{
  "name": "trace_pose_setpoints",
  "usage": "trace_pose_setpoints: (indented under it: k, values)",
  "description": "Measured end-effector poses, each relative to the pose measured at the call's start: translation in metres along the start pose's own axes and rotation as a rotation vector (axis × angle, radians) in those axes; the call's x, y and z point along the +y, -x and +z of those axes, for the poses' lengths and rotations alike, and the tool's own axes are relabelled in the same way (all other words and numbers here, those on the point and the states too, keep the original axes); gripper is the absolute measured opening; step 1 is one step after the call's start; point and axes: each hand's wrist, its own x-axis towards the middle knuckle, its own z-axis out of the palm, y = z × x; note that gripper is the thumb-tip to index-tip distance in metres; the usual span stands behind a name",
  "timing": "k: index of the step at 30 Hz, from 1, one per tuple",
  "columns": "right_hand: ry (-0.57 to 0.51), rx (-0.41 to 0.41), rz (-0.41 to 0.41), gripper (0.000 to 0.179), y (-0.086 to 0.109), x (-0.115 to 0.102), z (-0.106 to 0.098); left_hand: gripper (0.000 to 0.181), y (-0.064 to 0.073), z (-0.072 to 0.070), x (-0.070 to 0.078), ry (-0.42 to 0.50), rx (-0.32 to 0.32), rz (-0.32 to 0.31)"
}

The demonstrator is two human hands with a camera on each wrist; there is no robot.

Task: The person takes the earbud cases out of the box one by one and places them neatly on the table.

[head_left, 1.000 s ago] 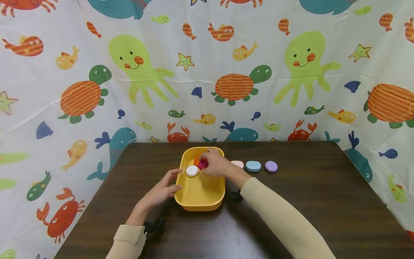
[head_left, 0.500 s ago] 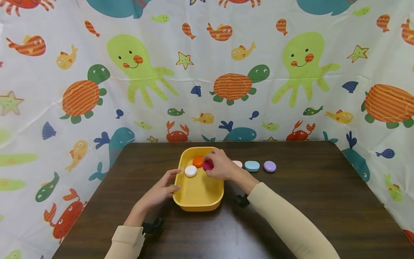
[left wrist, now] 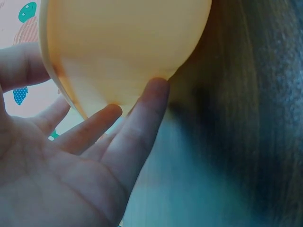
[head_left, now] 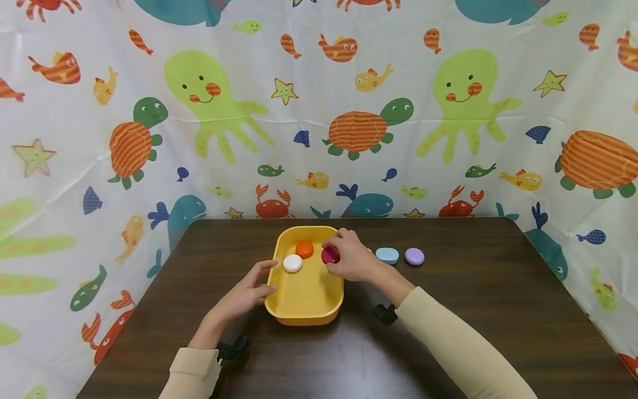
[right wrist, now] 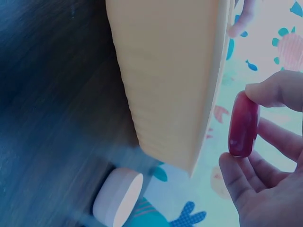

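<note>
In the head view my right hand (head_left: 351, 257) is over the right rim of a yellow tray (head_left: 305, 299). It pinches a round magenta soap bar (head_left: 330, 255) between thumb and fingers. The right wrist view has this soap bar (right wrist: 244, 124) on edge, above the tray's rim. Inside the tray lie a white soap bar (head_left: 292, 263) and, farther back, an orange one (head_left: 304, 249). At the tray's left side my left hand (head_left: 244, 293) touches the wall with fairly straight fingers; the left wrist view shows fingertips against the outer wall (left wrist: 128, 52).
Right of the tray, a light blue oval soap bar (head_left: 387, 255) and a purple one (head_left: 414, 256) lie on the dark wooden table (head_left: 473, 277). A pale pink soap bar (right wrist: 118, 198) is mostly behind my right hand in the head view. A patterned curtain (head_left: 309, 72) hangs behind.
My right hand has moved right with the magenta soap bar, from beside the orange one to the tray's right rim. The orange soap bar has come into full view. My left hand stays put.
</note>
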Motion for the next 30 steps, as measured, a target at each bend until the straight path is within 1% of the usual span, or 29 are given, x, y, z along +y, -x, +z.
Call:
trace_pose_setpoints:
  k: [8,14,21,30]
  values:
    - [0.006,0.007,-0.016,0.046,0.008,0.002,-0.009,0.061,-0.002,-0.001,0.000,0.007,-0.002,-0.001]
    - [0.013,0.014,-0.029,0.045,0.012,0.008,-0.012,0.060,-0.003,-0.001,-0.002,0.003,-0.003,0.000]
    - [0.015,0.024,-0.012,0.048,0.019,0.017,-0.012,0.061,-0.003,-0.002,-0.001,-0.004,-0.002,0.000]
    - [0.043,0.040,-0.010,0.044,0.027,0.033,-0.010,0.061,-0.004,-0.002,-0.002,-0.016,0.008,-0.003]
